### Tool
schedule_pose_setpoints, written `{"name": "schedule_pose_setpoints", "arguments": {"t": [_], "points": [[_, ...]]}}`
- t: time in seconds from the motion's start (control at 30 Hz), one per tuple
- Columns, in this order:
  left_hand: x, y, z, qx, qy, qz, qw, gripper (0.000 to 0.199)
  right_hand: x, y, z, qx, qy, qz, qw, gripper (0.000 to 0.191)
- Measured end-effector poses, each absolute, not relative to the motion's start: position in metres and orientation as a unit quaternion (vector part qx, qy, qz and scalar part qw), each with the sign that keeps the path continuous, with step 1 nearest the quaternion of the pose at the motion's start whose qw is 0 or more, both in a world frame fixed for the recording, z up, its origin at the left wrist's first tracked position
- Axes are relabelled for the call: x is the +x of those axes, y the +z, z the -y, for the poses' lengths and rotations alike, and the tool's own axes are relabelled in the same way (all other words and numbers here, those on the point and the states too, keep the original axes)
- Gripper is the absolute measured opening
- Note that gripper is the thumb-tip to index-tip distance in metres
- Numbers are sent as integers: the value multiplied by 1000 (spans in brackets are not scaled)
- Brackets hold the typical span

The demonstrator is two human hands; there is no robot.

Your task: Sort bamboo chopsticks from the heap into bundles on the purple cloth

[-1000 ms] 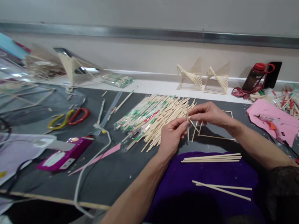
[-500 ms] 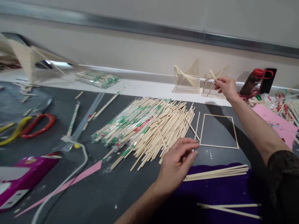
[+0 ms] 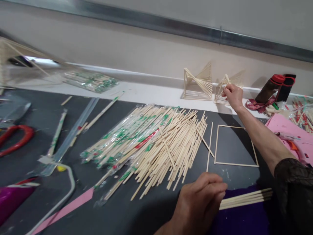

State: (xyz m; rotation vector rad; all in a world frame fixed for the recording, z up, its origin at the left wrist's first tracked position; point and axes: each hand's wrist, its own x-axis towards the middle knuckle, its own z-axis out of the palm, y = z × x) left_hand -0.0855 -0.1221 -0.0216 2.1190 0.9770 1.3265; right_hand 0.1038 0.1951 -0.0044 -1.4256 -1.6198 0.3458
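My right hand (image 3: pixel 233 96) reaches to the back ledge, fingers pinched at the smaller stick frame (image 3: pixel 241 78). A thin chopstick seems to be in the pinch, mostly hidden by the fingers. Beside it stands a larger twisted stick frame (image 3: pixel 198 81). My left hand (image 3: pixel 201 199) is closed, low in front, fingers curled together; what they hold, if anything, is hidden. Behind its fingertips lies a row of chopsticks (image 3: pixel 246 199) on a purple cloth (image 3: pixel 244 222). A flat square of chopsticks (image 3: pixel 236 164) lies under my right forearm. Loose chopsticks (image 3: pixel 168 147) are heaped to the left.
Wrapped chopsticks (image 3: pixel 122 133) adjoin the heap. To the right are a red-capped bottle (image 3: pixel 270 88), pink sheets (image 3: pixel 278 122) and a glue gun (image 3: pixel 292 143). Red-handled scissors (image 3: pixel 24 137), a white cord (image 3: pixel 70 182) and a pink strip (image 3: pixel 73 205) lie left.
The view has shifted forward and to the right. My left hand has come lower, its fingers more tightly curled. My right hand remains at the smaller frame, its fingers covering more of the chopstick.
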Motion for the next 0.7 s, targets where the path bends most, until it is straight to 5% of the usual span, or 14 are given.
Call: {"name": "schedule_pose_setpoints", "arguments": {"t": [0.7], "points": [[-89, -25, 122, 802, 456, -336, 190, 11, 98, -8, -210, -581, 129, 687, 417, 23]]}}
